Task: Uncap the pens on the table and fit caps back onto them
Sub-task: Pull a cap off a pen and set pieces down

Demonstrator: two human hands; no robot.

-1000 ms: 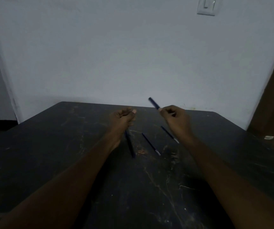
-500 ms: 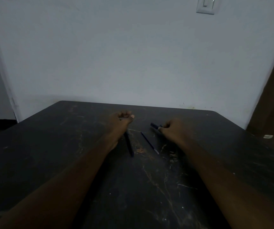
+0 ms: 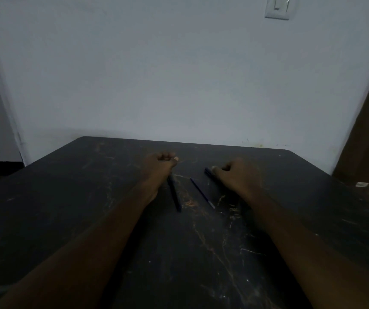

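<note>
On dark table (image 3: pixel 201 253): thin blue pen (image 3: pixel 202 192) lies uncapped; left hand (image 3: pixel 159 167) fisted, right hand (image 3: pixel 234 175) pinching capped pen (image 3: pixel 208 171).

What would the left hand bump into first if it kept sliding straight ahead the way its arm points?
Probably nothing on the table. The left hand points toward the far edge, and that stretch looks bare. Beyond the edge stands the wall, though how far back is hard to judge.
</note>
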